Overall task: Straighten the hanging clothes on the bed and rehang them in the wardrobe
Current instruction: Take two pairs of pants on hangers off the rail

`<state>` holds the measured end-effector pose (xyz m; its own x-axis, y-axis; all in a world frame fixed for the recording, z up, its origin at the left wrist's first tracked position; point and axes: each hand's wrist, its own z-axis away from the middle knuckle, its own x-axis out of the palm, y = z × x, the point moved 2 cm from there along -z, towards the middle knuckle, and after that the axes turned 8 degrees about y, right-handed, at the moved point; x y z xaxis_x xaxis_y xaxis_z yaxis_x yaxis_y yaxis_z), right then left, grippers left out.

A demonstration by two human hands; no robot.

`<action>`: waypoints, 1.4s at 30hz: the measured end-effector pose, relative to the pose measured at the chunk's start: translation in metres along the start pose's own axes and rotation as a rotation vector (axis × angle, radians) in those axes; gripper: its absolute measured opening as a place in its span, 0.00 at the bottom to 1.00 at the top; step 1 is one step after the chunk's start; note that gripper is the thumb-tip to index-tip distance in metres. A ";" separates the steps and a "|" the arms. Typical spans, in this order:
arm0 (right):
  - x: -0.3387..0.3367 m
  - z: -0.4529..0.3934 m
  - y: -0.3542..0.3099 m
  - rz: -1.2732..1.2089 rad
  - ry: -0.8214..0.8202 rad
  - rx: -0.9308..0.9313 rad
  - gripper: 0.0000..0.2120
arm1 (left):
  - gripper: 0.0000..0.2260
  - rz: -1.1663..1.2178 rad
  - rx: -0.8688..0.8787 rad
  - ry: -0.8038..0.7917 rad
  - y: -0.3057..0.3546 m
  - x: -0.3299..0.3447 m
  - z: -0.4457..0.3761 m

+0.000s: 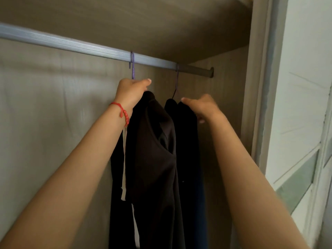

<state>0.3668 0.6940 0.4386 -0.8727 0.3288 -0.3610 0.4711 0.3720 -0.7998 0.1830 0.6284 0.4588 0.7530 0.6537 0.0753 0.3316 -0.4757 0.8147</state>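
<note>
Hands grip hung clothes: left (132,88) clamps purple hanger (133,69) (on rail), right (201,106) pinches black garment (186,141).

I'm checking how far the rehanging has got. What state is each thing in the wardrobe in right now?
Silver metal rail: mounted, carrying two hooks.
Left purple hanger: hooked on the rail.
Right purple hanger: hooked on the rail.
Black garment with pale drawstring: hanging.
Dark garment behind it: hanging.
Left hand: grips the left hanger's neck.
Right hand: holds the dark garment's shoulder.
</note>
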 end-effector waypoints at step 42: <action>0.034 0.117 0.095 -0.516 -0.369 -0.017 0.06 | 0.11 0.083 -0.011 0.129 -0.066 -0.039 0.099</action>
<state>0.3669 0.6393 0.2945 -0.9735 -0.2159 -0.0752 -0.0226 0.4179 -0.9082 0.1878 0.5757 0.3445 0.6979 0.6831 0.2153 0.2647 -0.5254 0.8087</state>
